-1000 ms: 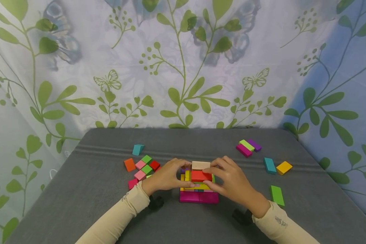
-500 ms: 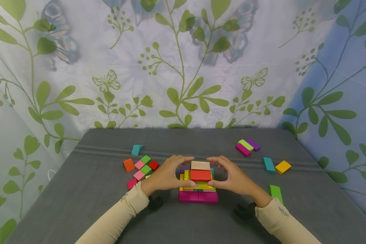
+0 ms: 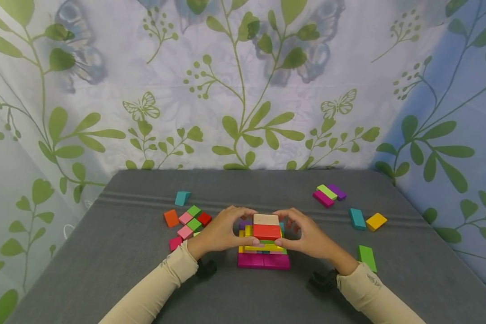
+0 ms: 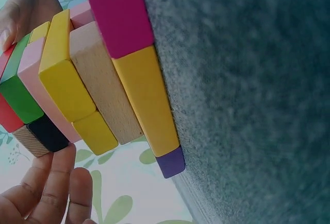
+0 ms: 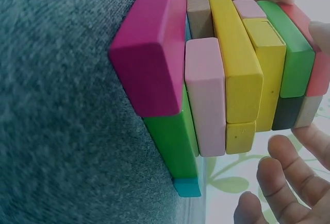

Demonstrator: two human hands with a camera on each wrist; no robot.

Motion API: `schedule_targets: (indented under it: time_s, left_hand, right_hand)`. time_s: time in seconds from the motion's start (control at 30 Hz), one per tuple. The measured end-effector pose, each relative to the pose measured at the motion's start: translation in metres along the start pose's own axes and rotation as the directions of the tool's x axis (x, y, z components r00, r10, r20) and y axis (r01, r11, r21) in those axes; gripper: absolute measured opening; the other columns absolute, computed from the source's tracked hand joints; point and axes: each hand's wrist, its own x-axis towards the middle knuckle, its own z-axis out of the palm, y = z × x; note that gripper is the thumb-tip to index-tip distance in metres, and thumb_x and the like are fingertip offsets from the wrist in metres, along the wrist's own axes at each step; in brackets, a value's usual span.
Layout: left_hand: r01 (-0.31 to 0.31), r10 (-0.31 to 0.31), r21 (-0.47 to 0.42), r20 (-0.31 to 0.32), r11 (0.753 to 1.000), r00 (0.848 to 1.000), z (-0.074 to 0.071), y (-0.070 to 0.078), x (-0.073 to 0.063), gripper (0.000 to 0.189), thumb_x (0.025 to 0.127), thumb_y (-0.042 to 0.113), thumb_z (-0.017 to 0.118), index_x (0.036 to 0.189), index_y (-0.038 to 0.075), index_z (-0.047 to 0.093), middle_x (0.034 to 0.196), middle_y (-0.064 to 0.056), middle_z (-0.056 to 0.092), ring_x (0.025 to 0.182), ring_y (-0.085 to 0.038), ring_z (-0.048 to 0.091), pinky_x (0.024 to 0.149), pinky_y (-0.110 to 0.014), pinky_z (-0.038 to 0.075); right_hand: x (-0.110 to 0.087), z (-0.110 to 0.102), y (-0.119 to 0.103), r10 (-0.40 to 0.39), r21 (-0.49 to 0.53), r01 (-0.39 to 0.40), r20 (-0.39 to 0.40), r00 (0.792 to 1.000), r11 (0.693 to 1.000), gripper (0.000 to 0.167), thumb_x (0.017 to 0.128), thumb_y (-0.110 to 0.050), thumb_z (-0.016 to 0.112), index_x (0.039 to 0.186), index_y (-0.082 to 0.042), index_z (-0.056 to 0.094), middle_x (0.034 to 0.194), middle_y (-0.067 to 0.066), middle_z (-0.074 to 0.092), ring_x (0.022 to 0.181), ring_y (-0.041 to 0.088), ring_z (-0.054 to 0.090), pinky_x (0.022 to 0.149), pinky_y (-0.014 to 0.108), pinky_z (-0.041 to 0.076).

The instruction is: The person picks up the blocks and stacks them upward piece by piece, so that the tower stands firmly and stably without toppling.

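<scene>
A stack of coloured wooden blocks (image 3: 263, 260) stands at the middle of the table, magenta blocks at its base. On top lie a red block (image 3: 267, 232) and, behind it, a natural wood block (image 3: 266, 219). My left hand (image 3: 224, 231) holds the top's left end, thumb in front and fingertips behind. My right hand (image 3: 309, 235) does the same at the right end. In the left wrist view, fingertips touch the bare wood block (image 4: 32, 141) beside a black block (image 4: 48, 133). The right wrist view shows a fingertip at the wood block (image 5: 309, 112); its other fingers are apart from the stack.
Left of the stack lie several small blocks, among them a green block (image 3: 194, 225), an orange block (image 3: 171, 218) and a teal block (image 3: 182, 198). To the right are a magenta block (image 3: 323, 199), a teal block (image 3: 357, 219), a yellow block (image 3: 376, 222) and a green block (image 3: 366, 258).
My right fingers have lifted off the red block's top and moved behind the stack's top, its thumb staying in front. My left hand has barely moved.
</scene>
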Motion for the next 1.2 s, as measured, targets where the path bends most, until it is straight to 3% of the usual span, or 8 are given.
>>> schedule_targets:
  time_s: [0.23, 0.33, 0.5, 0.6, 0.7, 0.83, 1.03, 1.2]
  left_hand:
    - [0.015, -0.015, -0.016, 0.003, 1.000, 1.000, 0.000, 0.001, 0.000, 0.072, 0.091, 0.037, 0.088, 0.148, 0.002, 0.061, 0.132, -0.011, 0.066, 0.120, -0.027, 0.058, 0.102, -0.058, 0.054]
    - [0.018, -0.018, -0.016, 0.004, 1.000, 1.000, 0.000, 0.001, 0.000, 0.071, 0.091, 0.036, 0.088, 0.147, 0.002, 0.061, 0.131, -0.010, 0.066, 0.119, -0.027, 0.058, 0.102, -0.056, 0.054]
    - [0.017, -0.017, -0.018, 0.002, 1.000, 1.000, 0.001, 0.000, 0.000, 0.070, 0.091, 0.035, 0.088, 0.147, 0.002, 0.061, 0.130, -0.009, 0.066, 0.119, -0.026, 0.058, 0.101, -0.054, 0.055]
    - [0.018, -0.018, -0.033, 0.003, 0.999, 1.000, 0.001, -0.001, 0.000, 0.070, 0.090, 0.034, 0.089, 0.146, 0.003, 0.062, 0.130, -0.007, 0.066, 0.119, -0.026, 0.059, 0.101, -0.053, 0.055]
    - [0.010, -0.010, -0.038, 0.002, 0.999, 1.000, 0.001, -0.002, 0.000, 0.068, 0.090, 0.034, 0.089, 0.145, 0.003, 0.063, 0.129, -0.007, 0.066, 0.119, -0.026, 0.060, 0.101, -0.053, 0.055]
    - [0.003, -0.004, -0.024, -0.001, 1.000, 1.000, 0.002, -0.002, -0.001, 0.069, 0.090, 0.034, 0.089, 0.144, 0.000, 0.062, 0.130, -0.009, 0.067, 0.119, -0.029, 0.060, 0.101, -0.053, 0.056]
    - [0.009, -0.009, -0.021, -0.001, 1.000, 1.000, 0.002, -0.001, -0.001, 0.069, 0.091, 0.035, 0.088, 0.145, 0.000, 0.062, 0.131, -0.010, 0.067, 0.120, -0.029, 0.060, 0.101, -0.053, 0.056]
    - [0.007, -0.007, -0.020, -0.001, 1.000, 1.000, 0.002, 0.000, -0.001, 0.069, 0.091, 0.035, 0.088, 0.144, 0.000, 0.062, 0.130, -0.009, 0.067, 0.120, -0.028, 0.060, 0.101, -0.053, 0.056]
  right_hand:
    - [0.000, -0.016, -0.001, 0.039, 0.041, -0.042, 0.066, 0.997, 0.998, 0.068, 0.094, -0.019, 0.086, 0.151, -0.001, 0.053, 0.131, 0.017, 0.061, 0.103, 0.033, 0.060, 0.085, 0.041, 0.056]
    - [-0.002, -0.036, 0.001, 0.021, 0.034, -0.024, 0.080, 0.997, 0.999, 0.059, 0.098, -0.015, 0.082, 0.149, -0.001, 0.056, 0.132, 0.021, 0.063, 0.104, 0.035, 0.061, 0.086, 0.040, 0.057]
    - [-0.011, -0.077, 0.013, -0.063, -0.053, 0.063, 0.011, 0.998, 0.997, 0.031, 0.101, 0.000, 0.073, 0.131, -0.001, 0.071, 0.122, -0.001, 0.072, 0.099, 0.016, 0.064, 0.083, 0.030, 0.056]
    - [-0.019, -0.102, 0.026, -0.024, -0.145, 0.016, -0.052, 0.998, 0.989, 0.023, 0.101, 0.005, 0.070, 0.123, 0.001, 0.075, 0.117, 0.002, 0.074, 0.095, 0.006, 0.064, 0.080, 0.028, 0.056]
    - [-0.031, -0.123, 0.043, 0.129, -0.250, -0.152, -0.105, 0.986, 0.956, 0.022, 0.103, 0.007, 0.064, 0.121, 0.001, 0.077, 0.121, 0.016, 0.073, 0.088, 0.009, 0.064, 0.069, 0.029, 0.055]
    - [-0.046, -0.140, 0.065, 0.312, -0.387, -0.332, -0.115, 0.943, 0.860, 0.033, 0.099, 0.015, 0.056, 0.120, 0.003, 0.077, 0.128, 0.035, 0.065, 0.091, 0.034, 0.063, 0.063, 0.037, 0.047]
    - [-0.059, -0.149, 0.087, 0.346, -0.542, -0.339, -0.094, 0.934, 0.769, 0.053, 0.078, 0.023, 0.057, 0.125, 0.006, 0.073, 0.127, 0.044, 0.062, 0.108, 0.060, 0.059, 0.080, 0.064, 0.050]
    - [-0.062, -0.149, 0.092, 0.358, -0.550, -0.332, -0.064, 0.932, 0.766, 0.043, 0.082, 0.016, 0.069, 0.124, 0.005, 0.073, 0.110, 0.034, 0.069, 0.098, 0.049, 0.064, 0.078, 0.062, 0.052]
